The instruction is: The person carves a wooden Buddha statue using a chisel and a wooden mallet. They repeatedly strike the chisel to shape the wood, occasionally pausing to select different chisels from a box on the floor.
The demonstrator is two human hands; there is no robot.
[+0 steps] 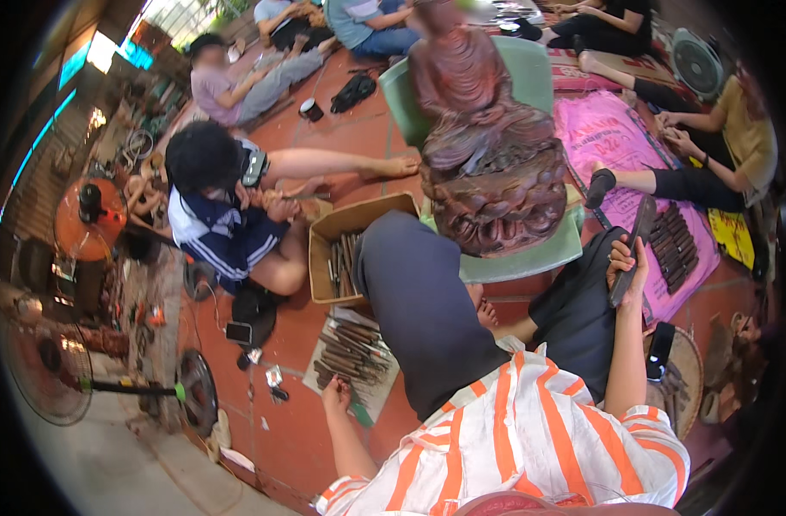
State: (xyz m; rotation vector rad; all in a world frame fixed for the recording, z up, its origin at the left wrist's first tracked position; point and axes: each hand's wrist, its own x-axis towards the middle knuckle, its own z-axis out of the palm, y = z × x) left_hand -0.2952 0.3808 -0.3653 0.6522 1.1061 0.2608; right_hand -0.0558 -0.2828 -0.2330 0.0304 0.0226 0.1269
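My right hand (626,268) is wrapped round a long, flat, dark wooden bar (638,245), raised over my right knee. Its upper end points away from me and I cannot tell its exact kind. Low on the left, the fingers of my left hand (336,396) are pinched at the near end of a pile of carving chisels (355,351), seemingly on one handle. The slim, brown chisels lie close together on a pale sheet (377,400) on the floor. Straight ahead, a carved reddish-brown seated statue (487,146) rests on a green plastic chair (530,262).
A cardboard box (324,236) with more tools stands beyond my left knee. A co-worker (225,206) sits close by it. On the right, dark tools (672,249) lie on a pink sack (612,146), near a round basket (689,370). A standing fan (53,370) is far left.
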